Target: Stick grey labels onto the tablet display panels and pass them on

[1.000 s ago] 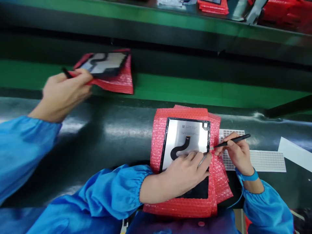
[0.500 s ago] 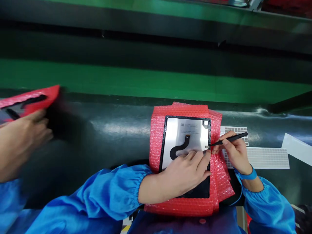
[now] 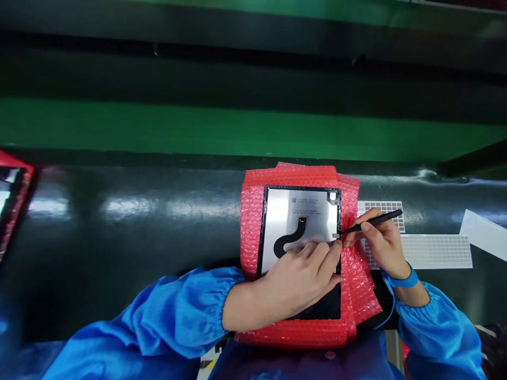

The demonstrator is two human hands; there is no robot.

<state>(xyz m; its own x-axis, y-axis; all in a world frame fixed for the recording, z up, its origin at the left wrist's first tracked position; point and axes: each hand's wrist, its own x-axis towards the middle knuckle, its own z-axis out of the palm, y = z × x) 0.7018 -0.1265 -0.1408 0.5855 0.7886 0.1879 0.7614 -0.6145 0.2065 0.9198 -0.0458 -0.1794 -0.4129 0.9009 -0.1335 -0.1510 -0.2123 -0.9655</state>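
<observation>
Your left hand (image 3: 295,282) lies open on the thin, fragile-looking black-framed silver panel (image 3: 303,211); your right hand (image 3: 382,244) pinches a slim black stylus (image 3: 374,220) at its 3 o'clock edge. Grip the frame only.

The left hand (image 3: 301,279) lies over the lower middle of the display panel (image 3: 297,211), hiding one end of the ribbon cable (image 3: 291,237). The print (image 3: 307,203) near the panel's top edge is too small to read. So is the grey speck (image 3: 336,236) at the tip of the black tool (image 3: 372,221). At the left edge of the bench (image 3: 138,237), a blurred red-wrapped panel (image 3: 11,195) is cut off. At its right edge, a white sheet (image 3: 485,232) is cut off.
</observation>
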